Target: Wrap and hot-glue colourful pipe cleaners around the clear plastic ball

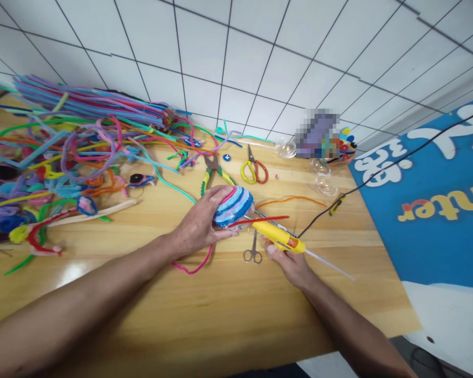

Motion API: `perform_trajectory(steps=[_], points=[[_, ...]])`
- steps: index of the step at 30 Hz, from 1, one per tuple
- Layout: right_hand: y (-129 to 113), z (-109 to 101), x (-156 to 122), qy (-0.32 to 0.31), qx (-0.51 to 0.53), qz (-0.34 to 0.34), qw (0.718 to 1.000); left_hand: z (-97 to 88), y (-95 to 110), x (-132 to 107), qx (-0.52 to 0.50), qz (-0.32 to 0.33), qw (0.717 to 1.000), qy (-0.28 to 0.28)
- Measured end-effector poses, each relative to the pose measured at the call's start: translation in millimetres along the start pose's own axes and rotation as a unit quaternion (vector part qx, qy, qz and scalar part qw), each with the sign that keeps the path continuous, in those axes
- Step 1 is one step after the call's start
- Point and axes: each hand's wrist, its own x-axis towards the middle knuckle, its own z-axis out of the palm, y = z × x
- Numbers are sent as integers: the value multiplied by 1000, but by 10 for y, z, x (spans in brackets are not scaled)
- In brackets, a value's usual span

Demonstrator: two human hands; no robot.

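Note:
My left hand (199,223) is closed around a ball (236,206) wrapped in blue, lilac and pink pipe cleaner rings. In my right hand (286,261) is a yellow hot glue gun (278,236), its nozzle end at the ball's right side and a clear glue stick (331,264) coming out of its back. A red pipe cleaner (274,218) runs from the ball's lower edge over the gun. Under the gun's front, small metal scissors (253,254) lie on the table. A pink pipe cleaner (193,271) curls below my left wrist.
Pliers (212,170) and red-and-yellow-handled scissors (254,170) lie behind the ball. Loose pipe cleaners (63,178) heap at left, with a long bundle (94,105) behind. Clear plastic domes (326,185) and a yellow cutter (337,205) are at right. A black cord (370,181) crosses there.

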Motion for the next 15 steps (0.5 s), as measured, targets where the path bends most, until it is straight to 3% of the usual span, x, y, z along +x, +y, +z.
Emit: perform_trajectory(steps=[15], points=[[33,40,26,40,22,-13,999,-16,6,8,5,-13,1000,-12]])
